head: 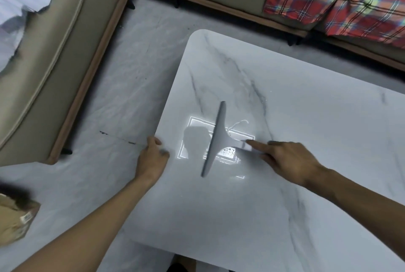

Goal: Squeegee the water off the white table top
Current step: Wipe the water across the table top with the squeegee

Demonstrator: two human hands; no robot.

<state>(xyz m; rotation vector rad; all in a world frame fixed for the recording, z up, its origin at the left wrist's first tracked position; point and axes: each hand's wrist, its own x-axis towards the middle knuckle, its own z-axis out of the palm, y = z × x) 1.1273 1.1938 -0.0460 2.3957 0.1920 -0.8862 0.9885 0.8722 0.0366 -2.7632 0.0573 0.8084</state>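
The right hand gripped the squeegee, forefinger extended for pressure, while the left hand, fingers curled, steadied the counter edge beside it.

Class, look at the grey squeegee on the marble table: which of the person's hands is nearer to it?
Right. The right hand holds the squeegee by its handle, forefinger extended along it. The left hand grips the table edge, apart from the blade.

White marble table top, grey squeegee, water.
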